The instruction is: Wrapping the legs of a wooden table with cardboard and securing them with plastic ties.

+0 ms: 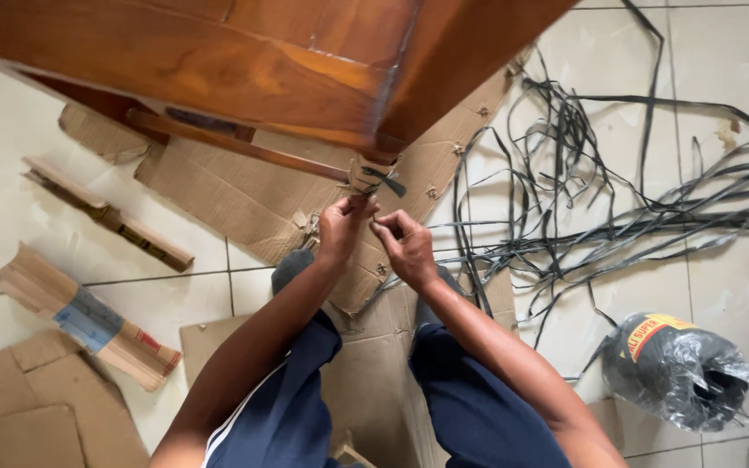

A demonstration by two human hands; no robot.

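Note:
A brown wooden piece of furniture (pixel 244 61) stands over me, and cardboard wraps the bottom of its leg (pixel 366 173). A black plastic strap (pixel 389 181) is tied around that cardboard. My left hand (pixel 342 227) pinches the strap's lower end just below the leg. My right hand (pixel 405 247) sits close beside it, with its fingers closed on the same strap. Both forearms reach up from my knees, which are in dark blue shorts.
Flat cardboard (pixel 244 204) lies under the furniture on pale floor tiles. Loose black straps (pixel 600 208) tangle across the floor at right. A roll of black strap in clear plastic (pixel 678 368) sits at lower right. Cardboard scraps (pixel 88 325) lie at left.

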